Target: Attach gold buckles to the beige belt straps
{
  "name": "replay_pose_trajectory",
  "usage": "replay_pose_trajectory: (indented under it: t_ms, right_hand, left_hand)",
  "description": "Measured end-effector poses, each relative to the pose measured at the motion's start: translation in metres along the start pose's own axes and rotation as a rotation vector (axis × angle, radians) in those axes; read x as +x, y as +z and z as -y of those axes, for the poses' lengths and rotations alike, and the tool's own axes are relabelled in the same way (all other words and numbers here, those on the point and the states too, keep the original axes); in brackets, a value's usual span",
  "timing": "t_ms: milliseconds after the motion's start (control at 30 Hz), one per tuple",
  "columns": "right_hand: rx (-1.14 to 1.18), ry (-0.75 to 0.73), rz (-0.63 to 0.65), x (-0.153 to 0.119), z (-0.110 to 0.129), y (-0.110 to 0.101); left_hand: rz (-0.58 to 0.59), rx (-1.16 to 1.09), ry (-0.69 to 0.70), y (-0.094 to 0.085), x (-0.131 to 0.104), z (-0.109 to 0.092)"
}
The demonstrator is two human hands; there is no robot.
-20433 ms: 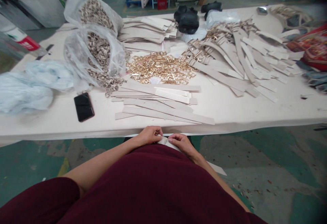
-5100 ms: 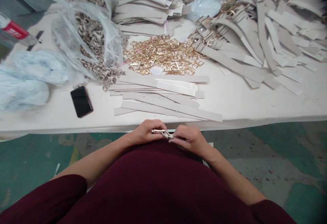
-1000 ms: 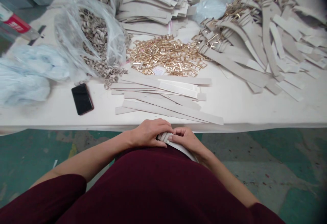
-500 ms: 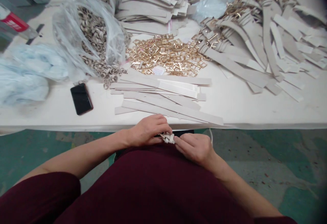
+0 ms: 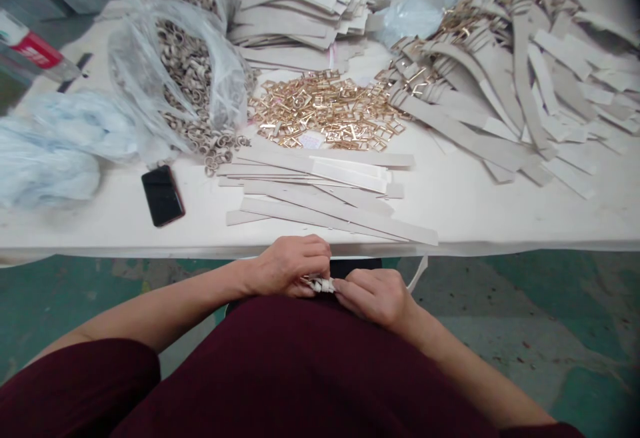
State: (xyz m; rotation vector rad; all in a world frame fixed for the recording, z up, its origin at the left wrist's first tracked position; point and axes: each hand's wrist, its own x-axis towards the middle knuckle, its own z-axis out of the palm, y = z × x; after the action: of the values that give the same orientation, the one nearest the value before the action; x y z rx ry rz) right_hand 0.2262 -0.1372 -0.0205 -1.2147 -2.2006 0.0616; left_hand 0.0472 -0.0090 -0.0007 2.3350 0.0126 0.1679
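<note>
Between my hands, close to my body just below the table edge, is a pale strap (image 5: 323, 285) with a bunched, looped part showing. My left hand (image 5: 295, 266) is closed on the left end of that part, its fingers bent over it. From the other side my right hand (image 5: 377, 293) pinches the strap, and a loose pale end (image 5: 419, 273) sticks out beyond its knuckles. Whether a buckle sits in the bunched part is hidden by the fingers. On the table in front lie several flat pale strips (image 5: 325, 208).
Gold buckles (image 5: 325, 108) lie heaped behind the strips. Clear bags of small pale loops (image 5: 187, 65) and a phone (image 5: 163, 196) are at the left, with a red-labelled bottle (image 5: 37, 50) farther off. Straps with buckles (image 5: 500, 85) pile up at the right; more strips (image 5: 300, 11) are stacked behind.
Both hands have come slightly lower and closer to my body with the strap. My left fingers now cover more of it, and the loose end beyond my right hand shows more.
</note>
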Motion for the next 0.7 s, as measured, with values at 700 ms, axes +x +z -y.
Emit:
replay_pose_trajectory:
  t_ms: [700]
  right_hand:
    - [1.498,1.29,0.244,0.014,-0.021,0.025]
  left_hand:
    - [0.095,0.119,-0.201,-0.023,0.014,0.009]
